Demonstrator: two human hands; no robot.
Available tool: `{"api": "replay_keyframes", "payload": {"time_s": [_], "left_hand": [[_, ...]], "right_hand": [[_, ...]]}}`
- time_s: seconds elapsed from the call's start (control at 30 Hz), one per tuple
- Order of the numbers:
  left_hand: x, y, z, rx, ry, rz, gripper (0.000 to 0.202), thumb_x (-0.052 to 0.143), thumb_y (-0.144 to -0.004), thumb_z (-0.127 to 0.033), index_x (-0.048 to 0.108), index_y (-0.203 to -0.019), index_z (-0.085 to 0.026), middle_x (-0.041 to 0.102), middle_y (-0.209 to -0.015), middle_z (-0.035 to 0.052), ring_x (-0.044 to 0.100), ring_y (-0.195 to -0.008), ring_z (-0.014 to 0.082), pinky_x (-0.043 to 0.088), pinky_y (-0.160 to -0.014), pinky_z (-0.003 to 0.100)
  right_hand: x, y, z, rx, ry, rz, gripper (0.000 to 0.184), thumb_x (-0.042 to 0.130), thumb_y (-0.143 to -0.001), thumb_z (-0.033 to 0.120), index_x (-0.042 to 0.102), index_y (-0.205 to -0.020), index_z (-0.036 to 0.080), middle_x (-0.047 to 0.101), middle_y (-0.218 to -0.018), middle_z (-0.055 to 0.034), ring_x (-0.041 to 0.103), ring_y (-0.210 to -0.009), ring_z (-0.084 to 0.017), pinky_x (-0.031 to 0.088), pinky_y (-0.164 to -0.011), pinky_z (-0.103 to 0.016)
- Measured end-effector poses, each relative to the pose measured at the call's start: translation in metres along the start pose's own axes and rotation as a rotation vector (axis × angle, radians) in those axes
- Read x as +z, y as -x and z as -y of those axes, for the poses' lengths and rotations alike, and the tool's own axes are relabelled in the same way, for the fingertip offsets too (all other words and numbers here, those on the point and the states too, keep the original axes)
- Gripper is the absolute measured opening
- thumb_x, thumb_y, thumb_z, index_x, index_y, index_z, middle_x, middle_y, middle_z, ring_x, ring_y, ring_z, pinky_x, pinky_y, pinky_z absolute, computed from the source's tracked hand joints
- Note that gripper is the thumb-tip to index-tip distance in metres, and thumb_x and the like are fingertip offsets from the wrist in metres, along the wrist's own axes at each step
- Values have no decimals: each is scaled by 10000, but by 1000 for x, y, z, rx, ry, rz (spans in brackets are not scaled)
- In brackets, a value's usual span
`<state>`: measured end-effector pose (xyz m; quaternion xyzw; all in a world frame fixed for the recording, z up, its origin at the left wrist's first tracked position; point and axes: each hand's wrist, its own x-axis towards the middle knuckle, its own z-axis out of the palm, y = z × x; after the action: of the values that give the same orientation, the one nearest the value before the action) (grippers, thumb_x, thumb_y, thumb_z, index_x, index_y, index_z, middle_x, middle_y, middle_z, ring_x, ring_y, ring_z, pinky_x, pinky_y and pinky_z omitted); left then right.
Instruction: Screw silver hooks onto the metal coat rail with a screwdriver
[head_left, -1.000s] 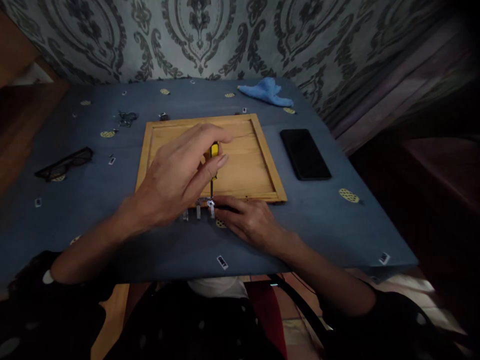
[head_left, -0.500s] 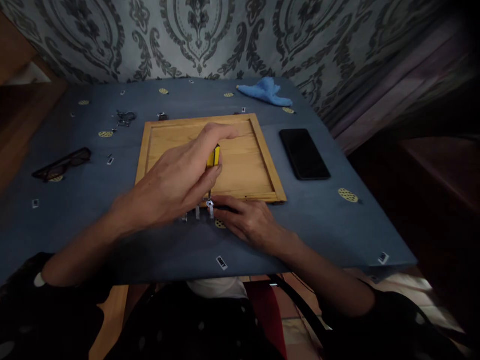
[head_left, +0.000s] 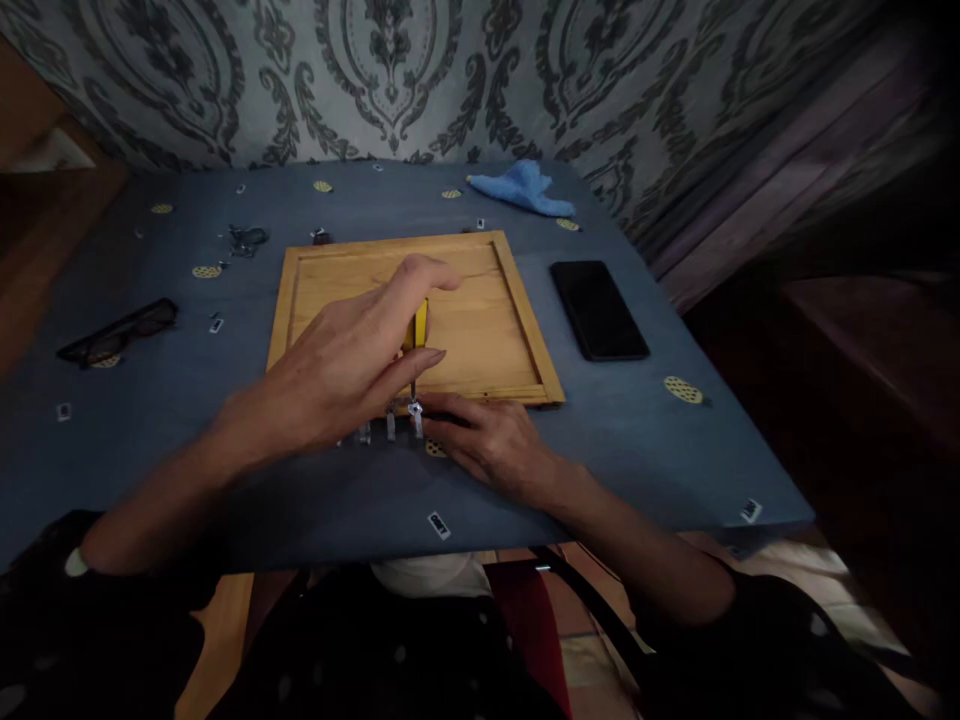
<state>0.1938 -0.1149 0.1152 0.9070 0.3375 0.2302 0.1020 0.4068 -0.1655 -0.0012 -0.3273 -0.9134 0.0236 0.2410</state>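
Observation:
My left hand (head_left: 349, 365) is closed round a small yellow-handled screwdriver (head_left: 418, 325), held nearly upright. Its tip meets a small metal bracket (head_left: 415, 412) at the near edge of a square wooden frame (head_left: 535, 345). My right hand (head_left: 491, 440) lies low on the blue table, its fingertips pressed against that bracket just right of the tip. Two more metal pieces (head_left: 377, 428) stick out from the frame's edge, partly hidden under my left hand.
A black phone (head_left: 598, 308) lies right of the frame. A blue cloth (head_left: 523, 187) sits at the back. Dark glasses (head_left: 118, 332) lie at the left. Small tags and yellow round marks dot the blue table (head_left: 675, 450); patterned wallpaper stands behind.
My left hand's fingers have shifted round the screwdriver handle, as if turning it. The view has drifted slightly, so everything sits a little further left. My right hand stays put.

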Motion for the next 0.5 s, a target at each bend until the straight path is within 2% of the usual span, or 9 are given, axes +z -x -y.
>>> {"api": "replay_keyframes", "payload": {"time_s": [0.13, 0.3, 0.37, 0.43, 0.5], "left_hand": [[-6, 1, -1, -4, 65, 83, 442, 492, -986, -215, 370, -1409, -185, 643, -1058, 40, 622, -823, 134, 480, -724, 246], [-9, 1, -3, -58, 65, 126, 504, 473, -984, -242, 331, -1467, -224, 638, -1120, 55, 645, -838, 156, 505, -762, 267], [-8, 1, -3, -61, 40, 105, 494, 505, -985, -297, 363, -1453, -223, 623, -1201, 79, 659, -982, 202, 521, -836, 298], [-7, 1, -2, -52, 15, 81, 485, 529, -986, -342, 397, -1434, -212, 573, -1337, 112, 616, -1175, 257, 514, -942, 342], [-7, 0, -1, -45, -1, 72, 476, 535, -987, -347, 412, -1426, -209, 523, -1425, 124, 567, -1269, 281, 493, -1011, 377]], "right_hand": [[0, 0, 0, -11, 11, -18, 264, 499, -1033, 186, 726, -1168, 196, 720, -1266, -90, 749, -965, -212, 602, -704, -309], [-2, 0, 0, -4, 4, 6, 273, 490, -1036, 187, 724, -1177, 200, 712, -1286, -85, 749, -948, -199, 594, -689, -297], [-2, 0, 0, -1, 3, 13, 273, 493, -1037, 198, 721, -1185, 209, 715, -1282, -80, 745, -968, -194, 590, -706, -289], [-2, 0, 0, 7, 1, 16, 270, 502, -1036, 203, 718, -1197, 217, 713, -1284, -79, 741, -983, -191, 586, -715, -281], [-2, 0, 0, 11, -4, 19, 271, 507, -1032, 198, 715, -1206, 215, 710, -1288, -84, 743, -965, -190, 584, -702, -280]]}}
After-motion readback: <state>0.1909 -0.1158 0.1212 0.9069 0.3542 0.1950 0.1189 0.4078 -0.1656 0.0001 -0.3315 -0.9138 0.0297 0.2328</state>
